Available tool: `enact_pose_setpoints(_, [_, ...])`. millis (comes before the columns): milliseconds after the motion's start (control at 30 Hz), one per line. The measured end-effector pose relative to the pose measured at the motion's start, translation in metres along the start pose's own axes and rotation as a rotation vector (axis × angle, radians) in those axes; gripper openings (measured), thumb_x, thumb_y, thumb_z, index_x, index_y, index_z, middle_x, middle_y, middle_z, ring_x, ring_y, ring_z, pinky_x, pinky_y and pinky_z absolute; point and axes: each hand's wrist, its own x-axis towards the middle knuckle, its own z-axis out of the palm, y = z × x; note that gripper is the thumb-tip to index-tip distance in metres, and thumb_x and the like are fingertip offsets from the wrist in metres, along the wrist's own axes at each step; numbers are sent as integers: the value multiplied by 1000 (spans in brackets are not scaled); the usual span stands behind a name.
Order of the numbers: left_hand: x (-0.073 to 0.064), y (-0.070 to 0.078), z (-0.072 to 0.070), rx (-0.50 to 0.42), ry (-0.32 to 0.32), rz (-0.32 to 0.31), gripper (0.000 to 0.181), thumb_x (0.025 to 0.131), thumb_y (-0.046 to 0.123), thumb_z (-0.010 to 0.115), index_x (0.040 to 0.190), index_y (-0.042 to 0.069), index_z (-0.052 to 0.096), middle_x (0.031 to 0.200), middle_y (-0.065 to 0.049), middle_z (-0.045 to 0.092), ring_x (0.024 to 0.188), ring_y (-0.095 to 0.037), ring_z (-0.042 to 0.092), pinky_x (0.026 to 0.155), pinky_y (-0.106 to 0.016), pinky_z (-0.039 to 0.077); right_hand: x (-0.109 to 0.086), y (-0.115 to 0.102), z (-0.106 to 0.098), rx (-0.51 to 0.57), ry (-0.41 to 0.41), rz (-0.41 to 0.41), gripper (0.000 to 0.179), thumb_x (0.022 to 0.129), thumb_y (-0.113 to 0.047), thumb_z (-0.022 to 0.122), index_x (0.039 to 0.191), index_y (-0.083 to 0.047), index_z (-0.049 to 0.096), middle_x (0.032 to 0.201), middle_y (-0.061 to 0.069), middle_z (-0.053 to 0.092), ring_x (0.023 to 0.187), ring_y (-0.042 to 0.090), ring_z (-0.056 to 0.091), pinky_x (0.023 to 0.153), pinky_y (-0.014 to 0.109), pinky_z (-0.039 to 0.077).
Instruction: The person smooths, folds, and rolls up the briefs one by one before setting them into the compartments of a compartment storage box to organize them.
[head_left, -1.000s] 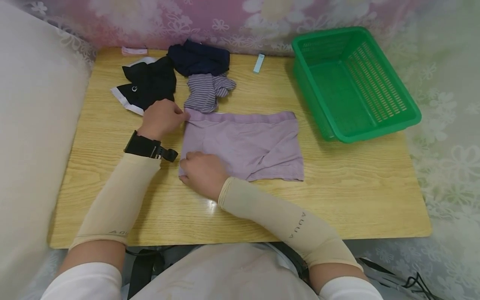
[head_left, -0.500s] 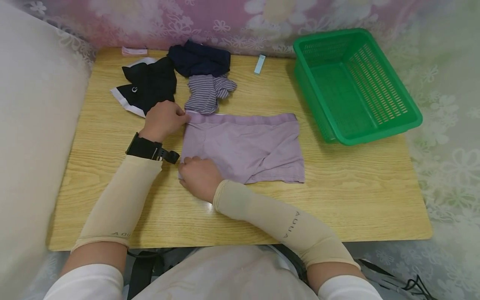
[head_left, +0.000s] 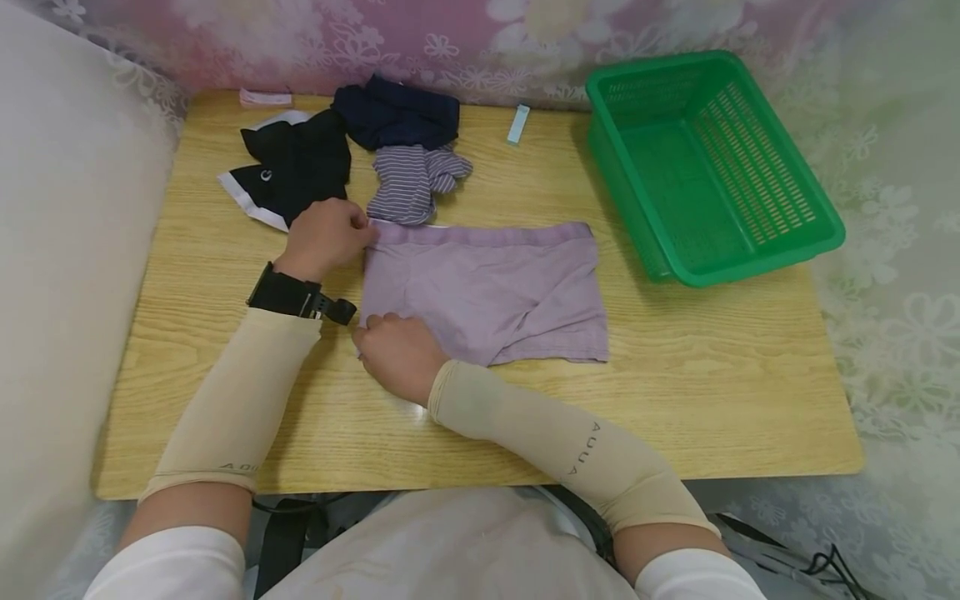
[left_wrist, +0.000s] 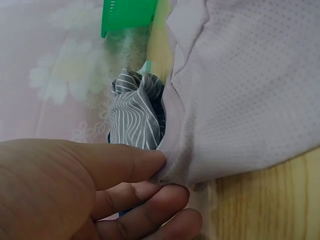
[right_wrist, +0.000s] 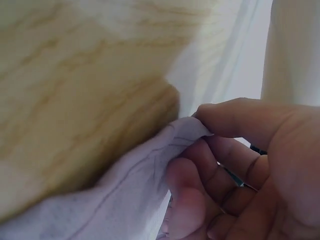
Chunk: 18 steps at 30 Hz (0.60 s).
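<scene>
A pair of light purple boxer briefs (head_left: pixel 487 287) lies spread on the wooden table, waistband toward the back, with a few creases at its lower right. My left hand (head_left: pixel 326 237) pinches the waistband's left corner between thumb and fingers; the left wrist view shows the thumb (left_wrist: pixel 130 162) pressing on the fabric edge. Below it, my right hand (head_left: pixel 401 354) holds the lower left corner. In the right wrist view the hem (right_wrist: pixel 187 130) is caught between thumb and fingertips, raised a little from the tabletop.
Behind the briefs lie a grey striped garment (head_left: pixel 408 183), a navy garment (head_left: pixel 401 115) and a black garment with white edging (head_left: pixel 303 162). A green plastic basket (head_left: pixel 637 200) stands at the back right. A pale blue strip (head_left: pixel 517 124) and a pink folded item (head_left: pixel 266 98) lie along the back edge.
The right hand has shifted slightly left and down at the lower corner. The left hand keeps its pinch on the waistband, and the briefs lie nearly as before.
</scene>
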Motion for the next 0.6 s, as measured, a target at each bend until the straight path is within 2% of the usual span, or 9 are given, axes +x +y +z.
enact_pose_setpoints(167, [-1,3,-1,8,1,7,27,98,27,64,78,9,65,76,-7,56,71,-28,53,56,-38,37,-3,1,-2,15,13,-3,19,102,-29,64,113,-16,75,97,1,69,83,17,67,69,33,58])
enact_pose_setpoints(467, [-6,14,-7,20,-3,8,24,97,25,64,84,6,69,82,-10,62,77,-30,54,58,-39,39,-10,2,-7,27,50,6,20,103,-27,63,115,-15,74,96,-1,69,81,14,66,66,30,57])
enact_pose_setpoints(600, [-8,19,-11,19,8,13,25,97,25,64,81,6,68,80,-10,61,74,-29,55,57,-39,39,-14,3,-12,44,62,15,20,104,-27,62,115,-16,74,95,-2,68,80,14,65,66,29,57])
